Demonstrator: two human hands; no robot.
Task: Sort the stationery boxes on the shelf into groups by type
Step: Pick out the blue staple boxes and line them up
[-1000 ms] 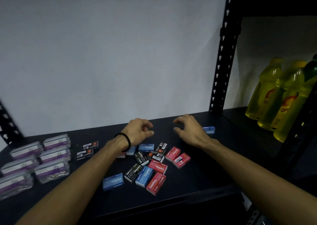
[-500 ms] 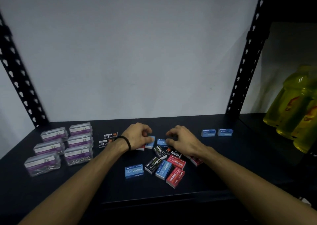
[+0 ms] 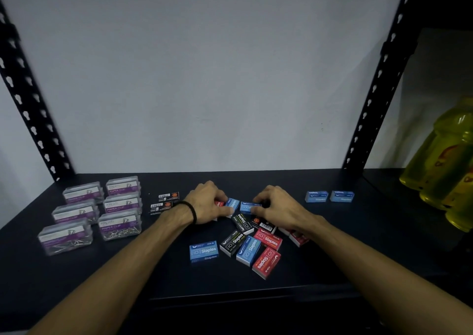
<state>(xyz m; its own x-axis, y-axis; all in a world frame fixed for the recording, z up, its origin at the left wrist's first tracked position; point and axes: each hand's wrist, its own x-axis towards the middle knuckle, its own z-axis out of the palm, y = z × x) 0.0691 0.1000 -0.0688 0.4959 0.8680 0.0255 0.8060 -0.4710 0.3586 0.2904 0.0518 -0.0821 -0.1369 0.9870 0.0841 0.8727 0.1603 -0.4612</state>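
Dark shelf (image 3: 332, 232), contents left to right.

Six clear paper-clip boxes (image 3: 94, 209) in two columns at far left, purple labels up, long axes across the shelf; label print blurred.

Two black staple boxes (image 3: 165, 201), one behind the other, just left of the left wrist, barcode ends pointing left.

Left hand (image 3: 207, 204), black band at the wrist, fingers curled and pinched on a blue staple box (image 3: 232, 203) at the rear of the central pile; the box's long axis runs slightly tilted front to back. A red box under this hand is mostly hidden.

Right hand (image 3: 279, 209), fingers curled down onto a second blue box (image 3: 247, 206), long axis across the shelf; whether it is lifted or merely touched cannot be told.

Mixed pile (image 3: 252, 245) of blue, black and red staple boxes in front of the hands, lying at differing angles; the right forearm covers part of two red boxes. One blue box (image 3: 204, 251) lies apart at the pile's left.

Two blue boxes (image 3: 329, 196) side by side, well right.

Yellow bottles (image 3: 445, 166) at far right, cut off by the frame edge.
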